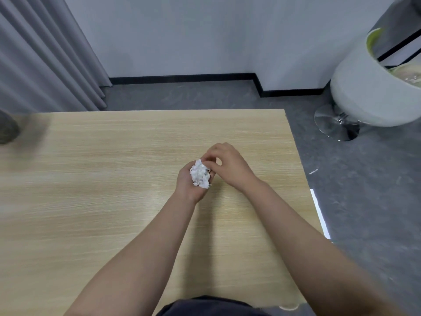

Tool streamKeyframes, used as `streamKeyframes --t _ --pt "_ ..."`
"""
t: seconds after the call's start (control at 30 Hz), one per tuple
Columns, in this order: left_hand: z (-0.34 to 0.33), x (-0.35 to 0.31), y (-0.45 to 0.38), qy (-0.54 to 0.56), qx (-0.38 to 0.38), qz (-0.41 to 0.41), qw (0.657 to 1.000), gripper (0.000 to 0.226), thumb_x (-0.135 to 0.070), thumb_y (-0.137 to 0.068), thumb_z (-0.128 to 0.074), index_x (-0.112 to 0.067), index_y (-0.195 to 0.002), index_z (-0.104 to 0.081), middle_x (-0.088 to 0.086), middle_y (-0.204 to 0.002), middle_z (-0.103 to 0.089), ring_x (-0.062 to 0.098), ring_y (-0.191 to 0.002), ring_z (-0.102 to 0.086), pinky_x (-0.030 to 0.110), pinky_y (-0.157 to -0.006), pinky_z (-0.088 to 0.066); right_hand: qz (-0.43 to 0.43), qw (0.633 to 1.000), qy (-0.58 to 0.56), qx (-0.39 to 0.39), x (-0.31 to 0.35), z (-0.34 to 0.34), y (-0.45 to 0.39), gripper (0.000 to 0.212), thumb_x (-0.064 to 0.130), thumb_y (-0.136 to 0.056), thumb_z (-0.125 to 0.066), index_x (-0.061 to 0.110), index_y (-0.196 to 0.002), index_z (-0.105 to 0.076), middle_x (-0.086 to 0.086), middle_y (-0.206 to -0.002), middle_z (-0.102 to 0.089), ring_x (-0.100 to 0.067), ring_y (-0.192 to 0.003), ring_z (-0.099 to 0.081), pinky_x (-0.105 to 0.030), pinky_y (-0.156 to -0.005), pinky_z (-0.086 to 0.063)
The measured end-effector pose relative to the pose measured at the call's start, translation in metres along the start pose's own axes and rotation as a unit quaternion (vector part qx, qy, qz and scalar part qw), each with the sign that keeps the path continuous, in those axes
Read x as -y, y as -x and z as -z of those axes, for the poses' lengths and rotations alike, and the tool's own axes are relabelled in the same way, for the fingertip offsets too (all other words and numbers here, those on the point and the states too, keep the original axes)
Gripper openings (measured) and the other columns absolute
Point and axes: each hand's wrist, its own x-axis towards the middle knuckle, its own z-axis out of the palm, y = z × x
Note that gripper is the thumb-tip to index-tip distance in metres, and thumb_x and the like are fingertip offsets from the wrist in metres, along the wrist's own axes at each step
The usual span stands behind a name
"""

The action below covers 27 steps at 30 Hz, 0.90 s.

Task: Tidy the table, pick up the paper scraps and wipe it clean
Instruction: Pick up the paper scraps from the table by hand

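Left hand (190, 182) cups the scraps (200, 174) palm-up above the bench (91, 179); right hand (224, 166), at 2 o'clock, touches their top with pinched fingertips.

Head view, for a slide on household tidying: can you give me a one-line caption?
Left hand cups a wad of paper scraps over the wooden table while the right hand pinches its top.
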Motion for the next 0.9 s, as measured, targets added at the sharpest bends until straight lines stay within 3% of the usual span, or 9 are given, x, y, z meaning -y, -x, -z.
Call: streamKeyframes --t 0.07,0.17,0.27,0.4,0.53,0.6,0.73,0.8,0.9 --pt "-0.005 -0.001 0.011 -0.013 0.021 -0.004 1.0 0.039 -0.013 -0.101 -0.029 -0.004 -0.072 -0.054 0.004 -0.055 -0.058 0.012 -0.049 -0.058 0.016 -0.054 -0.047 0.015 0.999 0.03 0.006 0.002 -0.001 0.004 0.016 0.018 -0.089 -0.06 0.013 -0.097 -0.073 0.002 -0.104 -0.063 -0.016 -0.102 -0.047 -0.026 -0.091 -0.037" --pt "-0.008 -0.001 0.021 -0.02 0.009 -0.012 1.0 0.031 -0.016 -0.1 -0.034 -0.005 -0.078 -0.053 0.007 -0.063 -0.059 0.017 -0.055 -0.06 0.019 -0.048 -0.05 0.007 0.999 -0.009 -0.033 0.009 0.001 0.012 0.018 0.019 -0.092 -0.057 0.015 -0.101 -0.073 0.002 -0.107 -0.063 -0.015 -0.105 -0.048 -0.025 -0.092 -0.036" --pt "-0.011 0.0 0.03 0.03 0.072 0.009 0.997 0.04 -0.012 -0.1 -0.03 0.002 -0.081 -0.062 0.012 -0.071 -0.069 0.022 -0.066 -0.068 0.029 -0.069 -0.057 -0.034 0.993 -0.077 -0.083 0.017 0.008 0.022 0.018 0.017 -0.092 -0.057 0.016 -0.098 -0.074 0.005 -0.104 -0.064 -0.011 -0.104 -0.052 -0.023 -0.091 -0.039" --pt "-0.013 0.003 0.033 0.063 0.117 0.062 0.989 0.037 -0.014 -0.1 -0.031 0.005 -0.092 -0.062 0.017 -0.079 -0.071 0.024 -0.09 -0.061 0.032 -0.101 -0.041 -0.086 0.976 -0.126 -0.154 0.026 0.014 0.043 0.017 0.014 -0.093 -0.055 0.016 -0.098 -0.071 0.01 -0.101 -0.063 -0.004 -0.097 -0.056 -0.011 -0.082 -0.041" --pt "-0.014 0.01 0.038 0.03 0.144 0.096 0.984 0.035 -0.015 -0.101 -0.031 0.003 -0.096 -0.06 0.017 -0.096 -0.065 0.023 -0.123 -0.049 0.034 -0.108 -0.036 -0.163 0.953 -0.142 -0.21 0.034 0.012 0.074 0.022 0.016 -0.094 -0.053 0.014 -0.111 -0.067 0.008 -0.109 -0.063 -0.002 -0.093 -0.055 0.003 -0.075 -0.037" --pt "-0.014 0.018 0.051 0.001 0.163 0.125 0.979 0.037 -0.015 -0.101 -0.03 0.003 -0.092 -0.061 0.017 -0.091 -0.066 0.021 -0.124 -0.047 0.035 -0.104 -0.037 -0.192 0.943 -0.147 -0.228 0.039 0.007 0.092 0.022 0.016 -0.095 -0.051 0.014 -0.112 -0.067 0.01 -0.106 -0.064 -0.001 -0.087 -0.056 -0.002 -0.08 -0.04" --pt "-0.009 0.039 0.071 -0.067 0.19 0.186 0.962 0.037 -0.016 -0.101 -0.03 0.002 -0.093 -0.061 0.016 -0.079 -0.07 0.023 -0.122 -0.052 0.032 -0.107 -0.036 -0.246 0.911 -0.158 -0.29 0.041 -0.003 0.13 0.024 0.022 -0.095 -0.052 0.017 -0.115 -0.065 0.007 -0.111 -0.066 -0.01 -0.095 -0.062 -0.032 -0.092 -0.05" --pt "-0.005 0.052 0.076 -0.096 0.194 0.2 0.956 0.036 -0.016 -0.102 -0.028 -0.001 -0.111 -0.06 0.015 -0.102 -0.068 0.022 -0.13 -0.045 0.032 -0.103 -0.038 -0.268 0.899 -0.155 -0.311 0.043 -0.007 0.152 0.025 0.024 -0.095 -0.052 0.018 -0.116 -0.065 0.004 -0.115 -0.066 -0.013 -0.099 -0.063 -0.035 -0.093 -0.05" --pt "0.002 0.077 0.089 -0.146 0.202 0.223 0.942 0.041 -0.017 -0.102 -0.026 -0.004 -0.134 -0.047 0.01 -0.139 -0.049 0.02 -0.135 -0.04 0.032 -0.1 -0.037 -0.297 0.879 -0.153 -0.34 0.046 -0.009 0.188 0.026 0.027 -0.095 -0.052 0.02 -0.117 -0.064 0.004 -0.116 -0.065 -0.013 -0.102 -0.062 -0.032 -0.093 -0.05"
